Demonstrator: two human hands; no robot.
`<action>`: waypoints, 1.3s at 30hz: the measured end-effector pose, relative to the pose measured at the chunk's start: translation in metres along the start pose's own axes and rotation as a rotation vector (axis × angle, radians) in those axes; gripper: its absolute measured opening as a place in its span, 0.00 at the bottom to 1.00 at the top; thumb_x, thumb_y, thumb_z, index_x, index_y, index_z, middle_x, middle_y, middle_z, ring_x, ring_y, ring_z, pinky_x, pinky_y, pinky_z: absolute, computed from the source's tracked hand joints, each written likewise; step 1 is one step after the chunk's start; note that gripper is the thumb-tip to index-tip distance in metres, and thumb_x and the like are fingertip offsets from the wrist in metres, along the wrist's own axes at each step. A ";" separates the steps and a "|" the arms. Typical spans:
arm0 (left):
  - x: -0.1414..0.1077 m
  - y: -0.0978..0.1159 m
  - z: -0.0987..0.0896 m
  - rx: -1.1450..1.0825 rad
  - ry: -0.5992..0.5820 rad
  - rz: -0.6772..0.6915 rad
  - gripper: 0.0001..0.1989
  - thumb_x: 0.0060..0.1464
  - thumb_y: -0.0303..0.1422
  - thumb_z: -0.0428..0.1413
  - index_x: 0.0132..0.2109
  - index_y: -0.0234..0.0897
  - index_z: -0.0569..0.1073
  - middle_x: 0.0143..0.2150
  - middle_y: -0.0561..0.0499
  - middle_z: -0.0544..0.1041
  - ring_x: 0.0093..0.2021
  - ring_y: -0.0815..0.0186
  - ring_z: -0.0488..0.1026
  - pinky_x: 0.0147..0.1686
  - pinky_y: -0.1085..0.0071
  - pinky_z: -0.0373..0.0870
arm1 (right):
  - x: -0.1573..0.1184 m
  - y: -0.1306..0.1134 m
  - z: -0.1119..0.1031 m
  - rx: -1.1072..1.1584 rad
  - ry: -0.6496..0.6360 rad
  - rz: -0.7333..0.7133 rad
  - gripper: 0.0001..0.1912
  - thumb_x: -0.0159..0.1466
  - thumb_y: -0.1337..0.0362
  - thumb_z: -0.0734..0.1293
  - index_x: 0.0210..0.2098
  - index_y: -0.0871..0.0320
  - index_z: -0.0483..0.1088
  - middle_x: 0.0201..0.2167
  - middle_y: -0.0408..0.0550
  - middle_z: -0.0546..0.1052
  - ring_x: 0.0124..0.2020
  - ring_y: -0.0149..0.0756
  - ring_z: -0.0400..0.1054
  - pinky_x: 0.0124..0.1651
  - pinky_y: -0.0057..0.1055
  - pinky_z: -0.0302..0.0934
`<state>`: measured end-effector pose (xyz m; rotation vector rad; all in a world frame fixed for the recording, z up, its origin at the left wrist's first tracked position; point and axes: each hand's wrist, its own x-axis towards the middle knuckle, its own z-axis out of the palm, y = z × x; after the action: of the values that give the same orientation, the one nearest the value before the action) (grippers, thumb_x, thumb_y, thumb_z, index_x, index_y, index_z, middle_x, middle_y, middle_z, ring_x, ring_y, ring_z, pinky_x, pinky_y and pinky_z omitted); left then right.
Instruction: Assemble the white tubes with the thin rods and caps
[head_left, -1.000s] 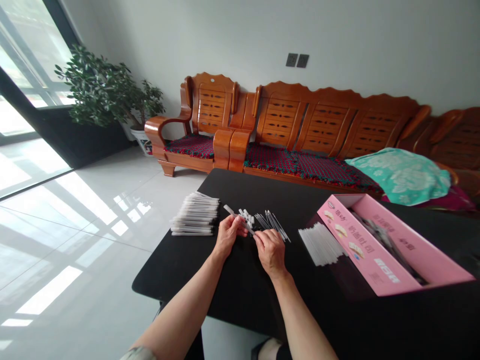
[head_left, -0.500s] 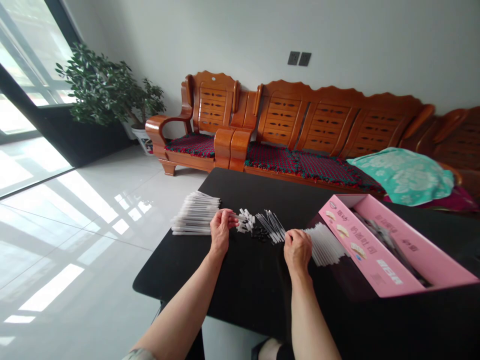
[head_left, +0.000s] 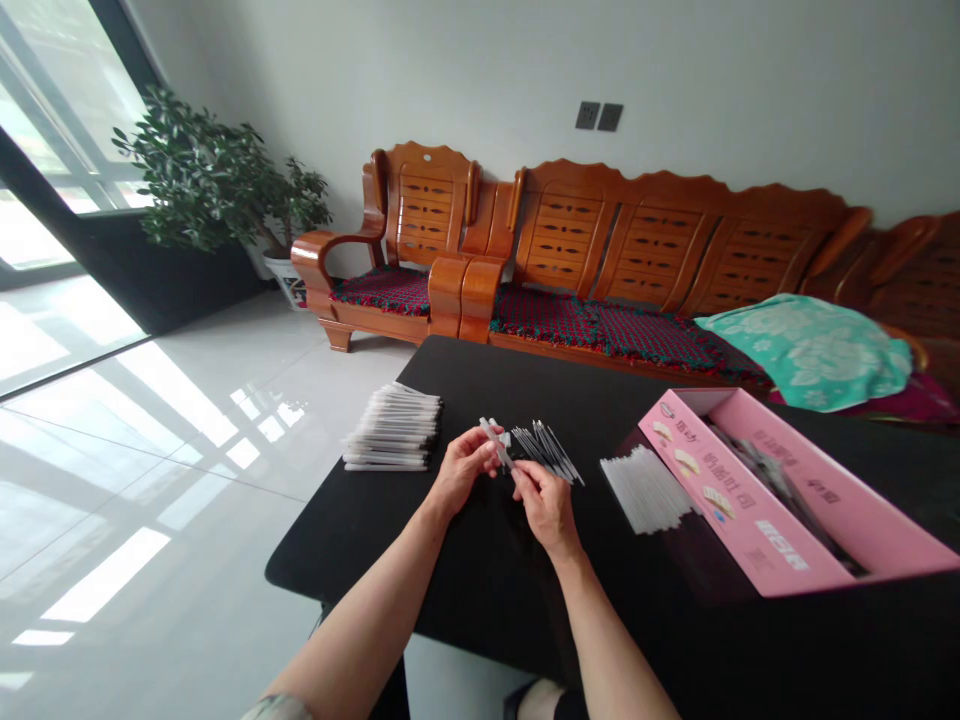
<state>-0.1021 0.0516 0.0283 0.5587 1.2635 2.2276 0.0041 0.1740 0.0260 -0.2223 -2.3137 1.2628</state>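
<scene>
Both hands meet near the middle of the black table. A whitish translucent tube (head_left: 500, 447) slants between them. My left hand (head_left: 465, 465) is closed on its upper part, and the fingertips of my right hand (head_left: 544, 500) pinch its lower end. Small white pieces are partly hidden behind my left fingers. Just beyond my right hand lie thin dark refills (head_left: 551, 450) with pale tips. A stack of whitish pens (head_left: 394, 430) with dark ends lies left of my left hand. Clear tubes (head_left: 649, 490) lie side by side to the right.
A pink box (head_left: 735, 500) holding greyish contents stands on the right of the black table (head_left: 465, 375). Behind it are a wooden sofa (head_left: 570, 225) and a turquoise cloth (head_left: 817, 350). A potted plant (head_left: 217, 185) stands at the left.
My right hand has moved left from the clear tubes to meet my left hand, with a tube now between them. My left hand has shifted slightly right, over the small pieces.
</scene>
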 end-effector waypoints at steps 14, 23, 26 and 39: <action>-0.004 0.000 0.002 0.058 -0.098 -0.067 0.19 0.53 0.44 0.61 0.41 0.30 0.79 0.24 0.49 0.73 0.25 0.69 0.71 0.21 0.78 0.62 | 0.000 -0.007 -0.011 0.659 -0.418 0.387 0.23 0.64 0.46 0.60 0.43 0.61 0.69 0.18 0.40 0.71 0.10 0.21 0.49 0.13 0.21 0.38; 0.007 -0.001 -0.010 -0.092 0.139 0.044 0.17 0.49 0.42 0.64 0.37 0.30 0.78 0.27 0.51 0.74 0.23 0.75 0.67 0.23 0.80 0.64 | 0.001 -0.003 -0.002 0.091 -0.108 0.043 0.19 0.67 0.52 0.59 0.38 0.58 0.75 0.20 0.43 0.68 0.22 0.29 0.60 0.25 0.25 0.53; 0.009 0.000 -0.015 -0.144 0.185 0.073 0.17 0.49 0.42 0.64 0.37 0.31 0.77 0.30 0.51 0.74 0.24 0.76 0.67 0.24 0.81 0.64 | 0.001 0.000 0.000 0.051 -0.032 0.029 0.20 0.67 0.53 0.58 0.42 0.59 0.75 0.19 0.42 0.69 0.22 0.31 0.63 0.27 0.25 0.55; 0.007 -0.008 -0.019 0.239 0.304 0.183 0.18 0.48 0.41 0.63 0.42 0.34 0.72 0.26 0.55 0.72 0.21 0.72 0.69 0.19 0.77 0.67 | 0.002 0.061 -0.078 -0.692 0.660 -0.023 0.15 0.63 0.62 0.60 0.39 0.62 0.78 0.31 0.55 0.76 0.33 0.43 0.68 0.38 0.36 0.58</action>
<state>-0.1165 0.0468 0.0135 0.4488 1.7107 2.3953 0.0351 0.2666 0.0117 -0.7161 -2.0378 0.2453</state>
